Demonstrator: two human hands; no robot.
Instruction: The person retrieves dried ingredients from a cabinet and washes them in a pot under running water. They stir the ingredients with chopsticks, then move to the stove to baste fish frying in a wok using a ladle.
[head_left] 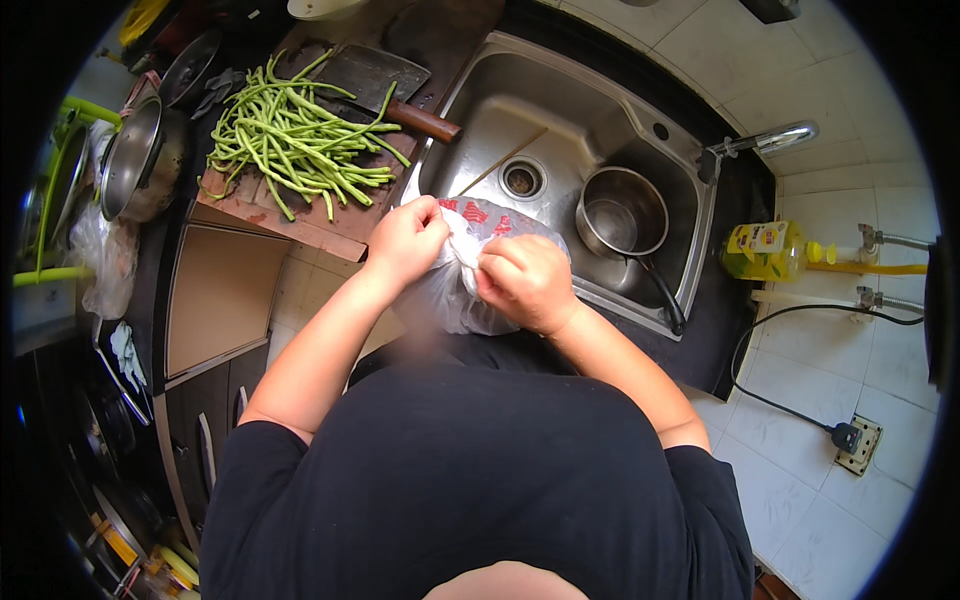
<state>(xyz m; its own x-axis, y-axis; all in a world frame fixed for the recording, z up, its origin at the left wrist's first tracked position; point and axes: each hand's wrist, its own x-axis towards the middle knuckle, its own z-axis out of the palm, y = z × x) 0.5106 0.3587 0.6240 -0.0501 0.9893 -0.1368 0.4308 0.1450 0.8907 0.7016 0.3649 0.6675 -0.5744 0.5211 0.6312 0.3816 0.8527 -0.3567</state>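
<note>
Both my hands grip the gathered top of a thin, see-through plastic bag (455, 300) with red print, held at the near edge of the steel sink (500, 95). My left hand (407, 240) is closed on the bag's bunched neck. My right hand (527, 283) pinches the plastic just to the right of it. What the bag contains, if anything, I cannot make out. Left of my left hand, a heap of long green beans (300, 140) lies on a wooden board (330, 232). A cleaver (375, 80) with a brown wooden handle rests at the heap's far side.
A steel saucepan (622, 212) with a black handle sits in the sink's right side; a thin stick (505, 160) lies near the drain. The faucet (765, 138) and a yellow liquid bottle (765, 250) are at the right. Pots (140, 165) hang at the left.
</note>
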